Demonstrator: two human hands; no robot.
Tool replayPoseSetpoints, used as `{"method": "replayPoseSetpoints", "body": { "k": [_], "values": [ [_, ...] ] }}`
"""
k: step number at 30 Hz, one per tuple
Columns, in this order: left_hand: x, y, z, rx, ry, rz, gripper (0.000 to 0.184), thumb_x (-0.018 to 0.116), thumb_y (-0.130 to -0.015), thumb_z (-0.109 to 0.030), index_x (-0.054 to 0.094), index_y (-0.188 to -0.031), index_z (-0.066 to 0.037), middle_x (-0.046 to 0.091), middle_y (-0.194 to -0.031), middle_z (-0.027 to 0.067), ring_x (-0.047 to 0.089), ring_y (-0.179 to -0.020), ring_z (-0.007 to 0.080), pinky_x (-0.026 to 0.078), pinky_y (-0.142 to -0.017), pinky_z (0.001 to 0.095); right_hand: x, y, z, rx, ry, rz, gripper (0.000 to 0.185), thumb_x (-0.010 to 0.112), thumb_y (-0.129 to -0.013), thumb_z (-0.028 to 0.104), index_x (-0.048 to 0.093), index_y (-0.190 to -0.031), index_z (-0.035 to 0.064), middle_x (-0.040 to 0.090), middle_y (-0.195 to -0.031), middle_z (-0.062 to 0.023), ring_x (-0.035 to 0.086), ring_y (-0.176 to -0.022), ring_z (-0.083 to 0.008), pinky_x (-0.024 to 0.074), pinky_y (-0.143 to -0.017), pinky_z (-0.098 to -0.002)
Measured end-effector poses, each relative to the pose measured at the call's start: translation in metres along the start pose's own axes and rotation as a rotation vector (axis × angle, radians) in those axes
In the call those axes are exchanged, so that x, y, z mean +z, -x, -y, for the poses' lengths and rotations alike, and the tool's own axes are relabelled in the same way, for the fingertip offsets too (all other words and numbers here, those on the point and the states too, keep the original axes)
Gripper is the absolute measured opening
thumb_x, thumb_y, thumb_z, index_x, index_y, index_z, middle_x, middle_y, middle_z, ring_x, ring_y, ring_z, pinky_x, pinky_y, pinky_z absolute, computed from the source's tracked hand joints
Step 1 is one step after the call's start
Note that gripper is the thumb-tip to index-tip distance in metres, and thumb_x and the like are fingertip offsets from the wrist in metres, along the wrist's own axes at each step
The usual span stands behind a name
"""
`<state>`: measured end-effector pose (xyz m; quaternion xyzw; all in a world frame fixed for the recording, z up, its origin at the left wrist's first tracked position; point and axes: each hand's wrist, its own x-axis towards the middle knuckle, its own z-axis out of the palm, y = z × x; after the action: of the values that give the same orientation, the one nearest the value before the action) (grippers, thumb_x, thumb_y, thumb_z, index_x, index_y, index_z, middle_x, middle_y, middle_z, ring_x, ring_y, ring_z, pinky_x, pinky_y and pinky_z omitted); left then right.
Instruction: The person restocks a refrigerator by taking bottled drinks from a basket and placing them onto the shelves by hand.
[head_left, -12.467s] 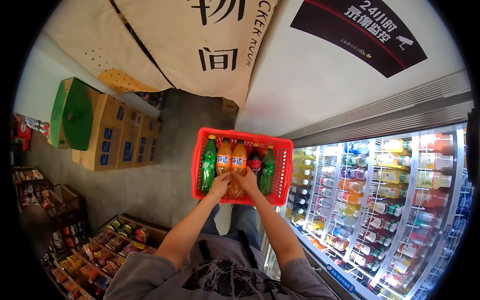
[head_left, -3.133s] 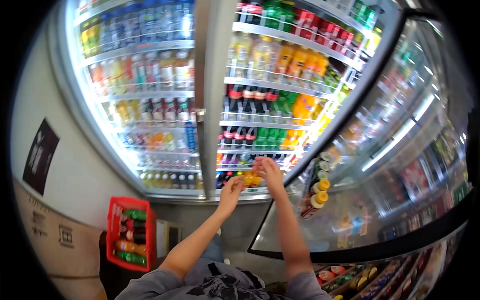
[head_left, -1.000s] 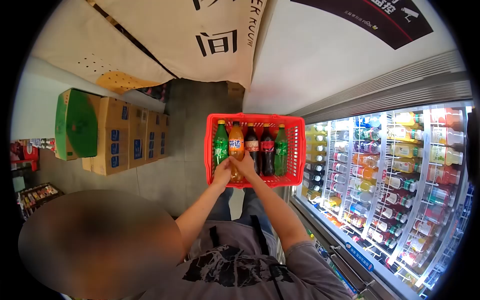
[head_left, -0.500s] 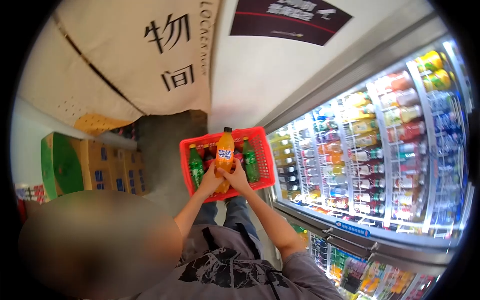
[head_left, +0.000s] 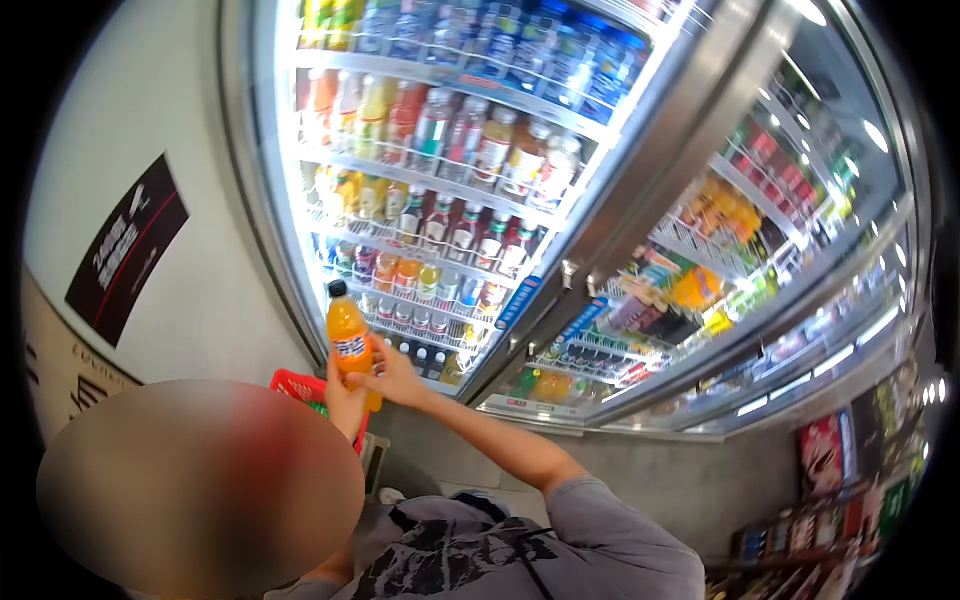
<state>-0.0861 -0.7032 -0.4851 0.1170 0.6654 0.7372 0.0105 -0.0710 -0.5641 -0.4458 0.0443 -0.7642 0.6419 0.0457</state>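
Note:
An orange soda bottle (head_left: 350,338) with a black cap and a blue-and-white label tilts upward in front of me. Both my hands are closed around its lower part. My left hand (head_left: 346,402) grips it from the left, and my right hand (head_left: 396,378) wraps it from the right. Just below them the rim of a red plastic basket (head_left: 298,384) shows, with a bit of green inside. A blurred patch hides most of the basket and my left forearm.
A lit glass-door fridge (head_left: 560,225) with shelves of bottled drinks stands ahead. More fridge doors (head_left: 690,250) continue to the right. On the left, a white wall carries a dark sign (head_left: 128,250). A low shelf of goods (head_left: 810,530) is at the far right.
My view has swung right, bringing the fridge in front of me. Both hands still hold the orange soda bottle. The basket is now mostly hidden.

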Motion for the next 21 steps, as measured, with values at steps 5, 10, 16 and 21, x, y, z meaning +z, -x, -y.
{"method": "replayPoseSetpoints", "body": {
  "k": [5,10,16,21],
  "values": [
    [0.115,-0.014,-0.027,-0.017,0.146,0.266,0.075,0.068,-0.085,-0.001,0.029,-0.149,-0.004,0.057,-0.129,0.012,0.057,-0.116,0.019,0.047,-0.096,0.0313,-0.122,0.056,0.007,-0.024,-0.011,-0.181,0.059,0.067,-0.092,0.02,0.043,-0.143,0.0039,0.058,-0.129,-0.013,0.061,-0.108,-0.0187,0.0514,-0.088,-0.0325],
    [0.203,0.001,-0.04,-0.012,0.204,0.46,0.077,0.071,-0.084,-0.002,0.027,-0.148,-0.002,0.055,-0.131,0.011,0.055,-0.118,0.0181,0.045,-0.099,0.0311,-0.229,0.12,0.035,-0.215,0.093,-0.855,0.014,0.064,-0.092,0.008,0.061,-0.104,0.0019,0.065,-0.093,-0.0063,0.062,-0.083,-0.0092,0.0497,-0.073,-0.0241],
    [0.252,0.04,-0.037,-0.035,0.284,0.468,0.073,0.07,-0.085,0.001,0.03,-0.145,-0.002,0.054,-0.131,0.0103,0.054,-0.119,0.0189,0.044,-0.1,0.0326,-0.305,0.118,-0.016,-0.19,0.416,-1.108,0.032,0.074,-0.082,0.024,0.06,-0.099,0.0003,0.066,-0.09,-0.0097,0.065,-0.079,-0.0223,0.0503,-0.074,-0.0336],
    [0.261,0.074,-0.044,-0.075,0.285,0.462,0.071,0.069,-0.085,0.003,0.031,-0.144,-0.004,0.054,-0.129,0.0094,0.055,-0.118,0.0192,0.044,-0.1,0.0325,-0.315,0.087,-0.011,0.099,-0.024,-0.884,0.031,0.067,-0.089,0.033,0.063,-0.081,0.0029,0.06,-0.067,-0.0033,0.055,-0.062,-0.0107,0.0417,-0.058,-0.0278]
  ]
}}
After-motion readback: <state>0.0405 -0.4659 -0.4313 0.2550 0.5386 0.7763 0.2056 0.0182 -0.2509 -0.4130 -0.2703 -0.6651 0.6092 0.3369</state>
